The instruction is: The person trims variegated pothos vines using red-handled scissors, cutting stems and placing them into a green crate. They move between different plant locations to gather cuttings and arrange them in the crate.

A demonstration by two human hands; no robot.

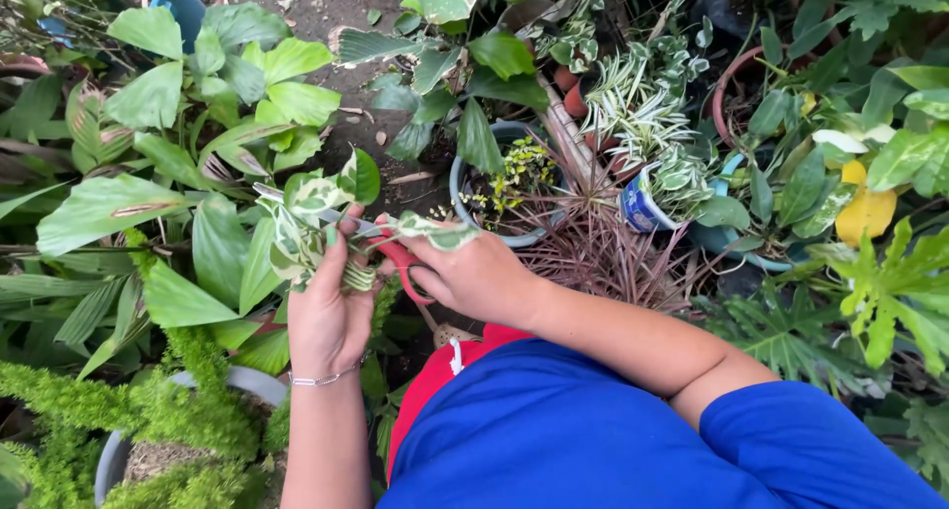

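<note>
Nearest us, a blue sleeve [613, 440] and a strip of red cloth [435, 381] fill the lower frame, with a feathery green plant [148, 410] in a grey pot [247, 381] at lower left. Next, our left hand [331, 311], a thin bracelet [321, 379] at the wrist, is closed around a bunch of green-and-white leaves [306, 222], gripping the stems just below the foliage. Beside it, touching at the fingers, our right hand [474, 277] is closed on red-handled scissors [400, 262]; the blades point left into the leaf bunch, though we cannot tell whether they are parted, as leaves cover them. A single variegated leaf [440, 232] lies across the right hand's knuckles. Beyond the hands: broad green leaves [148, 94] at left, a reddish spiky plant [603, 252] at centre, a grey-blue pot [499, 188] with small yellow-green sprigs, a blue-and-white pot [641, 208] holding a striped plant. Farthest, bare soil [326, 5] and a yellow leaf [865, 212] at right.
</note>
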